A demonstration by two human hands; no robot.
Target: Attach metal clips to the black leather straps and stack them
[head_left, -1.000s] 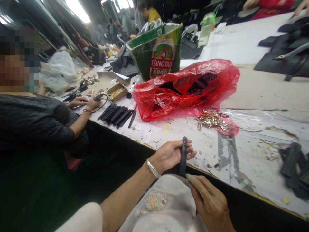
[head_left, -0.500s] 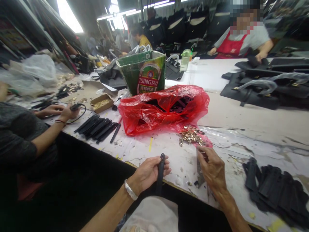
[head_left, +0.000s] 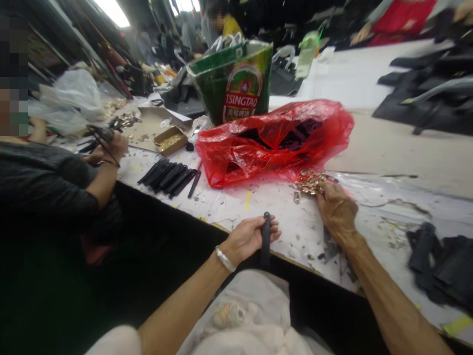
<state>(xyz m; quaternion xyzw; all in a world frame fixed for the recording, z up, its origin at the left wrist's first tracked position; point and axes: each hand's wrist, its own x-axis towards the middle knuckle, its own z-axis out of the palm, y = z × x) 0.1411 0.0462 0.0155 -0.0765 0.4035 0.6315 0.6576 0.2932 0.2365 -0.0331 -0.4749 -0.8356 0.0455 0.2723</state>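
Observation:
My left hand [head_left: 254, 237] is closed on a narrow black strap [head_left: 265, 241] with a rounded tip and a small hole or stud near its upper end. The strap hangs upright over the table's front edge. My right hand [head_left: 337, 208] reaches into a small pile of shiny gold metal clasps [head_left: 312, 181] in front of the red plastic bag [head_left: 273, 148]. Its fingertips touch the pile, and whether they grip a piece is hidden. To the right lies a heap of black straps [head_left: 445, 264].
Behind the bag stands a green Tsingtao carton [head_left: 231, 88]. A small box of gold pieces [head_left: 170, 140] and a row of black straps [head_left: 168, 177] lie left. A co-worker's arm [head_left: 105, 185] is at far left; black bag parts [head_left: 424, 98] lie back right.
My right hand has moved forward onto the metal pile. My left hand still holds the strap. The view has shifted, and the co-worker at left has raised their hands slightly.

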